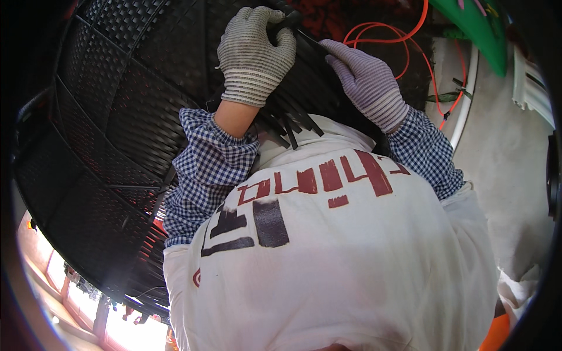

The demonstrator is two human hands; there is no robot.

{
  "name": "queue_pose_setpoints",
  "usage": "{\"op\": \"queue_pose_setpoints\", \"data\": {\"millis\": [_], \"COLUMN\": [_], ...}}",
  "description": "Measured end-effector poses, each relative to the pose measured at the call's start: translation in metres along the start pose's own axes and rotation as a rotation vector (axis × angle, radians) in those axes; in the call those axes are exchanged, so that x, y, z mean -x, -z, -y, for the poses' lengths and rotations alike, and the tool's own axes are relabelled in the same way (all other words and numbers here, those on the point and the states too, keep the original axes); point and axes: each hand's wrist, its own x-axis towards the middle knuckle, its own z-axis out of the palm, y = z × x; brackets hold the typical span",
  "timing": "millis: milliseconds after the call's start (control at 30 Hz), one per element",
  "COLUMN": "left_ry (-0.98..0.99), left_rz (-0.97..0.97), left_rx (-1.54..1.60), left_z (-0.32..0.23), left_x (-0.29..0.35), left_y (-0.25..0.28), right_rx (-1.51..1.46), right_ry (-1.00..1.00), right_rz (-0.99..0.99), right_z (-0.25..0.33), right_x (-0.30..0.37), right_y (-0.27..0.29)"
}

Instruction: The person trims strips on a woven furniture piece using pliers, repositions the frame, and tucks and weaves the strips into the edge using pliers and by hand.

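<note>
Two gloved hands up top: left hand clamped around a black strip, right hand fingers together, flat on the black woven frame (one orange cord loops nearby).

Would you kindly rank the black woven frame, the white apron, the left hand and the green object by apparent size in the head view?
1. white apron, though nearness to the camera enlarges it
2. black woven frame
3. left hand
4. green object, partly cut off

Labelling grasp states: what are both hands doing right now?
Left hand: closed on a black flat wicker strand.
Right hand: fingers extended, pressing the same strand; nothing gripped.
</note>
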Motion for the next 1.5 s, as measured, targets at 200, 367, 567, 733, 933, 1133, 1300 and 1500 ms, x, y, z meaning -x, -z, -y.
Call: {"op": "queue_pose_setpoints", "data": {"millis": [200, 367, 567, 733, 933, 1133, 1300, 1500], "left_ry": [-0.008, -0.004, 0.032, 0.014, -0.017, -0.004, -0.032, -0.039], "left_rz": [-0.006, -0.017, -0.008, -0.035, -0.047, -0.053, -0.116, -0.179], "left_rx": [-0.006, -0.017, -0.014, 0.024, -0.029, -0.109, -0.113, -0.137], "left_z": [0.003, 0.002, 0.026, 0.030, 0.031, 0.025, 0.022, 0.013], "left_x": [0.000, -0.001, 0.008, 0.010, 0.010, 0.009, 0.010, 0.009], "left_y": [0.000, 0.000, 0.007, 0.007, 0.006, 0.004, 0.000, 0.002], "right_rx": [0.111, 0.100, 0.074, 0.141, 0.174, 0.176, 0.115, -0.010], "right_ry": [0.074, 0.072, 0.075, 0.101, 0.094, 0.088, 0.108, -0.023], "right_rz": [-0.012, -0.034, -0.025, 0.018, -0.002, -0.059, -0.071, 0.076], "right_z": [0.003, 0.001, 0.012, 0.014, 0.016, 0.014, 0.015, 0.019], "right_x": [0.001, 0.002, -0.009, -0.013, -0.011, -0.010, -0.015, -0.017], "right_y": [-0.003, -0.007, -0.020, -0.023, -0.024, -0.025, -0.018, 0.015]}}
